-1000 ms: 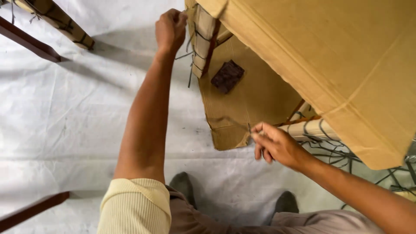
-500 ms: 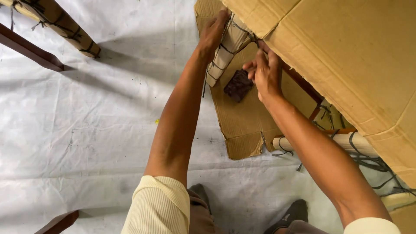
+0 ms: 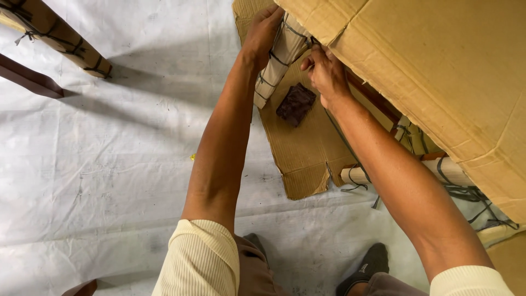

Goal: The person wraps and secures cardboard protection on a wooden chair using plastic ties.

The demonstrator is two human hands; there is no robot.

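My left hand (image 3: 262, 34) grips a paper-wrapped furniture leg (image 3: 278, 60) that is bound with dark string. My right hand (image 3: 326, 74) sits on the other side of the same leg, fingers pinching the string near the top, just under the edge of a large cardboard-covered piece (image 3: 438, 82). A small dark brown block (image 3: 296, 103) lies on a flat cardboard sheet (image 3: 307, 148) below the leg.
White plastic sheeting (image 3: 109, 164) covers the floor. Another wrapped leg (image 3: 60, 38) and a dark wooden bar (image 3: 27, 82) are at the upper left. A second wrapped leg with loose string (image 3: 438, 172) lies at the right. My feet (image 3: 364, 268) stand at the bottom.
My right hand rose from the lower wrapped leg to the upper leg beside my left hand. The view shifted, bringing the leg closer to centre.
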